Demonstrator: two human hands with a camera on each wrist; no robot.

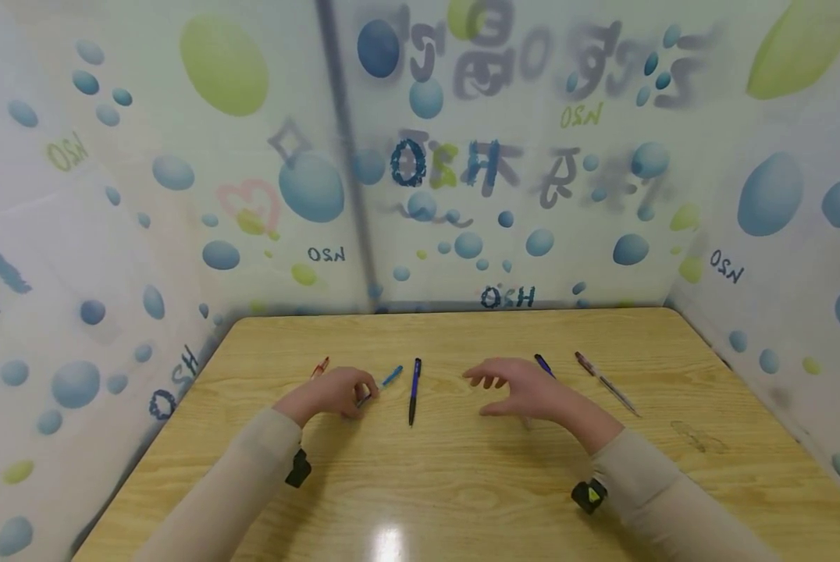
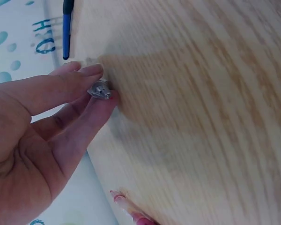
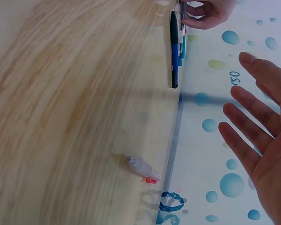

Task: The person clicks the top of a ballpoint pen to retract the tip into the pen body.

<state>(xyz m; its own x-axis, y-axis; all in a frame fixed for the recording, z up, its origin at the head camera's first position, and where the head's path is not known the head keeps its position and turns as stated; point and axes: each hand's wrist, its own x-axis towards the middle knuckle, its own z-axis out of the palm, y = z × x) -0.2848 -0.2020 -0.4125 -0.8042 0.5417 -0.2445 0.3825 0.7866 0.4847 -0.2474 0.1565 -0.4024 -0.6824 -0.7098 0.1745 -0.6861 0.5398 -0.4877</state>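
Most likely to go wrong: a slip or twist of the light-blue pen in the left hand, caused by a pinch on a narrow barrel close to the nib. Also a risk of knocking the dark-blue pen, just right of the left hand in the gap between both hands, through a careless sweep with the free end of the pinched pen. Just beyond the left hand, a red pen, easily nudged by the knuckles. Beyond the right hand, a blue-ended pen, partly hidden and liable to be brushed; farther right, a clear pen with a dark-red end, less exposed. Left hand: nearly closed, pinching the light-blue pen between thumb and fingertips; unclear whether lifted off the table. Right hand: loosely spread, thumb well apart from the fingers, grasping nothing, apparently raised above the table.
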